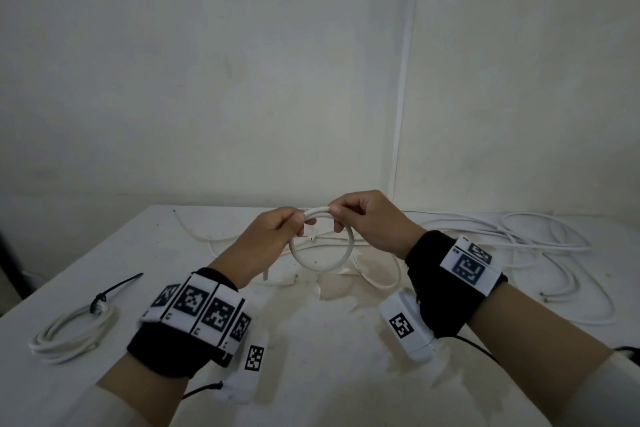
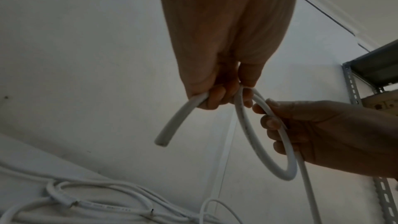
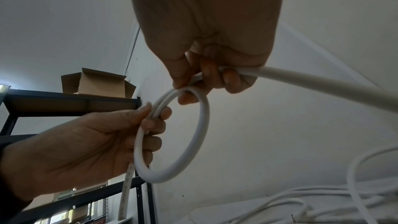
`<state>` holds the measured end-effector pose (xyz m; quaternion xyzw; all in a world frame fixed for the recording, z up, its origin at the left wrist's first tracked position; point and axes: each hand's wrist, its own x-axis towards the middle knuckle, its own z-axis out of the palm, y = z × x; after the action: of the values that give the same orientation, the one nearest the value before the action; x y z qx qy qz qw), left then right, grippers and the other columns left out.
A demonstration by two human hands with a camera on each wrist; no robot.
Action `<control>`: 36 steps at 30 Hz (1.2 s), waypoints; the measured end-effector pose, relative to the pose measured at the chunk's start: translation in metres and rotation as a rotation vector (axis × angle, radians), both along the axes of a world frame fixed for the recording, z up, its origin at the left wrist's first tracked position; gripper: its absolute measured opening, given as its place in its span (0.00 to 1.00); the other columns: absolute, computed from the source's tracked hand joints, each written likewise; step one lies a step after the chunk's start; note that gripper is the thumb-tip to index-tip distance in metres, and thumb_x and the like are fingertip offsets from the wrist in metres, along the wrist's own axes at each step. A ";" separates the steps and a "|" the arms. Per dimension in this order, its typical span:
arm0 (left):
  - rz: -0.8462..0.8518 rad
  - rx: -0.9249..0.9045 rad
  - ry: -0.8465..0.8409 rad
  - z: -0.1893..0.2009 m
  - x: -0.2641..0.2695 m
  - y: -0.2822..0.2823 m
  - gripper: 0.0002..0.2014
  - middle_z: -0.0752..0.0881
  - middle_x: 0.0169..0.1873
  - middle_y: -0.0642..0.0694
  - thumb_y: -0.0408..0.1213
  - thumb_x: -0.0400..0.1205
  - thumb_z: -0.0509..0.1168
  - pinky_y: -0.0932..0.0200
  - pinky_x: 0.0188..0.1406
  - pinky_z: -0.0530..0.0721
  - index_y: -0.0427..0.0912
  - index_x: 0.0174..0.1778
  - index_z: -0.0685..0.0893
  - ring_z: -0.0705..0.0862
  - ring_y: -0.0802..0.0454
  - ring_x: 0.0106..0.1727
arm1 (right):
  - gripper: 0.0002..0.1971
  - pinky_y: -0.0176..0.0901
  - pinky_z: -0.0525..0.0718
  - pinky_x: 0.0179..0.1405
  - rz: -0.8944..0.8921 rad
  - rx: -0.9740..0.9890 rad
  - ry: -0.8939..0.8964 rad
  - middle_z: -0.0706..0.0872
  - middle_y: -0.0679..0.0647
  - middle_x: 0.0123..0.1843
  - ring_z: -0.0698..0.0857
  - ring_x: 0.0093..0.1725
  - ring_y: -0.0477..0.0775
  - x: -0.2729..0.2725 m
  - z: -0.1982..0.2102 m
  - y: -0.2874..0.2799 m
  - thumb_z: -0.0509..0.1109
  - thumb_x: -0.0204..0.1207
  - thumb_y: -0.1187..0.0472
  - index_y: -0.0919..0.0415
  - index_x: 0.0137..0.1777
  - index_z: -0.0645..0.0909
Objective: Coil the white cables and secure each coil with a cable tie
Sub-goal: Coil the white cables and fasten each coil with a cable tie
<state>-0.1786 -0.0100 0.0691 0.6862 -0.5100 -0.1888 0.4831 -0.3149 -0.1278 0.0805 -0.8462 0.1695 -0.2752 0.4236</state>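
White round plastic-sheathed cable [image 1: 322, 265] is pinched in one small loop between the fingers of the left hand [image 1: 277, 232] and right hand [image 1: 363, 218]. It is judged light, springy and smooth, best gripped where the turns overlap, between both thumbs.

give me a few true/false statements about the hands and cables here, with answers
1. Both hands hold the same white cable loop. True.
2. The left hand is empty. False: it grips the loop's left side.
3. A finished coil with a black cable tie lies on the table's left side. True.
4. The loose cables lie on the floor. False: they lie on the table, to the right.
5. The right hand pinches the loop's top. True.
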 end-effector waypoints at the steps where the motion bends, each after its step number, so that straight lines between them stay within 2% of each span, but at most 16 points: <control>1: 0.012 -0.009 -0.025 0.000 0.001 -0.001 0.13 0.79 0.31 0.58 0.38 0.86 0.55 0.65 0.34 0.69 0.43 0.41 0.83 0.73 0.64 0.27 | 0.16 0.23 0.67 0.26 -0.005 0.003 -0.011 0.80 0.47 0.28 0.71 0.21 0.37 -0.001 -0.001 -0.001 0.63 0.80 0.65 0.53 0.32 0.79; 3: 0.045 -0.041 -0.051 0.000 0.003 -0.003 0.11 0.80 0.31 0.57 0.38 0.85 0.57 0.67 0.34 0.70 0.45 0.41 0.83 0.74 0.64 0.29 | 0.14 0.29 0.71 0.34 -0.015 0.016 -0.029 0.82 0.47 0.30 0.74 0.28 0.40 -0.001 -0.002 -0.002 0.64 0.80 0.64 0.52 0.33 0.81; 6: 0.074 -0.083 -0.073 -0.001 0.003 -0.005 0.10 0.81 0.30 0.57 0.39 0.83 0.61 0.74 0.28 0.70 0.52 0.37 0.83 0.74 0.69 0.24 | 0.13 0.38 0.73 0.43 -0.029 0.040 -0.040 0.84 0.47 0.32 0.75 0.38 0.51 -0.002 -0.004 -0.003 0.64 0.80 0.63 0.53 0.34 0.82; 11: 0.102 -0.115 -0.108 -0.001 0.001 -0.008 0.08 0.82 0.24 0.59 0.39 0.82 0.63 0.74 0.27 0.70 0.50 0.37 0.85 0.74 0.70 0.23 | 0.16 0.26 0.66 0.26 -0.049 0.026 0.008 0.76 0.53 0.29 0.67 0.26 0.43 -0.009 -0.002 -0.002 0.63 0.81 0.59 0.55 0.30 0.81; 14: 0.111 -0.132 -0.151 -0.001 -0.001 -0.010 0.06 0.83 0.29 0.57 0.39 0.81 0.65 0.76 0.26 0.71 0.45 0.42 0.87 0.76 0.69 0.23 | 0.17 0.31 0.65 0.27 -0.065 0.023 0.020 0.75 0.57 0.31 0.66 0.28 0.46 -0.010 -0.002 -0.003 0.63 0.80 0.57 0.56 0.28 0.80; 16: 0.120 -0.134 -0.160 -0.002 -0.004 -0.011 0.07 0.82 0.27 0.56 0.40 0.81 0.65 0.75 0.26 0.71 0.45 0.40 0.87 0.75 0.67 0.22 | 0.18 0.32 0.67 0.28 -0.088 0.023 -0.001 0.79 0.53 0.30 0.68 0.25 0.45 -0.009 -0.003 -0.003 0.63 0.80 0.59 0.55 0.27 0.79; 18: 0.126 -0.115 -0.134 -0.001 -0.006 -0.012 0.10 0.83 0.28 0.54 0.40 0.82 0.63 0.76 0.27 0.72 0.45 0.37 0.86 0.77 0.67 0.23 | 0.19 0.36 0.71 0.31 -0.128 0.013 -0.033 0.85 0.54 0.34 0.78 0.28 0.53 -0.008 -0.005 -0.003 0.63 0.81 0.60 0.54 0.26 0.78; 20: 0.132 -0.066 -0.044 0.002 -0.004 -0.010 0.13 0.83 0.29 0.50 0.40 0.84 0.59 0.72 0.31 0.77 0.43 0.37 0.86 0.80 0.64 0.26 | 0.20 0.37 0.73 0.35 -0.182 0.012 -0.052 0.87 0.56 0.40 0.83 0.39 0.65 -0.009 -0.006 -0.007 0.63 0.80 0.60 0.55 0.25 0.77; 22: 0.113 -0.005 0.067 0.005 0.000 -0.003 0.14 0.83 0.33 0.46 0.38 0.85 0.56 0.67 0.35 0.83 0.39 0.43 0.87 0.83 0.60 0.29 | 0.20 0.29 0.72 0.29 -0.232 0.019 -0.058 0.87 0.55 0.41 0.80 0.31 0.55 -0.012 -0.007 -0.011 0.63 0.81 0.60 0.56 0.25 0.77; 24: 0.056 0.044 0.151 0.008 0.003 0.004 0.13 0.83 0.33 0.46 0.35 0.85 0.56 0.68 0.36 0.85 0.36 0.47 0.86 0.84 0.59 0.30 | 0.20 0.27 0.71 0.27 -0.272 0.005 -0.060 0.86 0.55 0.39 0.76 0.26 0.42 -0.014 -0.008 -0.015 0.63 0.80 0.60 0.55 0.25 0.77; 25: 0.019 0.052 0.198 0.009 0.003 0.006 0.12 0.84 0.31 0.48 0.34 0.85 0.57 0.69 0.35 0.85 0.36 0.47 0.86 0.85 0.60 0.30 | 0.20 0.28 0.71 0.27 -0.288 -0.005 -0.061 0.86 0.54 0.37 0.76 0.25 0.40 -0.014 -0.009 -0.017 0.63 0.80 0.60 0.54 0.25 0.77; 28: -0.048 0.020 0.333 0.009 -0.004 0.008 0.07 0.88 0.30 0.52 0.33 0.81 0.62 0.68 0.39 0.85 0.38 0.43 0.87 0.86 0.60 0.35 | 0.20 0.24 0.70 0.24 -0.323 -0.019 -0.082 0.85 0.52 0.34 0.77 0.24 0.38 -0.012 -0.010 -0.016 0.64 0.80 0.60 0.54 0.24 0.77; 30: -0.041 -0.019 0.364 0.007 -0.012 0.006 0.04 0.89 0.40 0.49 0.37 0.76 0.67 0.62 0.50 0.83 0.41 0.39 0.86 0.85 0.57 0.44 | 0.20 0.22 0.70 0.23 -0.331 -0.011 -0.114 0.86 0.55 0.35 0.77 0.25 0.41 -0.010 -0.010 -0.014 0.64 0.79 0.61 0.55 0.23 0.76; 32: -0.068 -0.061 0.418 0.006 -0.020 0.004 0.06 0.88 0.47 0.44 0.40 0.69 0.70 0.55 0.55 0.84 0.41 0.33 0.83 0.85 0.51 0.49 | 0.19 0.22 0.69 0.21 -0.315 -0.007 -0.138 0.84 0.54 0.31 0.75 0.20 0.40 -0.010 -0.009 -0.009 0.65 0.79 0.62 0.55 0.24 0.76; 34: -0.088 -0.126 0.489 0.006 -0.028 0.002 0.08 0.89 0.39 0.42 0.37 0.67 0.71 0.56 0.46 0.89 0.39 0.29 0.79 0.88 0.50 0.40 | 0.19 0.23 0.69 0.22 -0.300 -0.010 -0.151 0.82 0.51 0.28 0.74 0.19 0.38 -0.010 -0.011 -0.006 0.65 0.79 0.62 0.54 0.25 0.76; 36: -0.049 -0.178 0.513 0.006 -0.033 0.000 0.10 0.87 0.26 0.45 0.28 0.70 0.71 0.59 0.33 0.89 0.38 0.34 0.73 0.85 0.53 0.26 | 0.18 0.24 0.69 0.24 -0.290 -0.005 -0.160 0.82 0.49 0.27 0.74 0.20 0.39 -0.011 -0.013 -0.003 0.65 0.79 0.61 0.54 0.26 0.77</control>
<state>-0.2114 -0.0099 0.0748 0.5583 -0.4021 -0.3226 0.6501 -0.3263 -0.1308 0.0679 -0.7892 0.2547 -0.4005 0.3896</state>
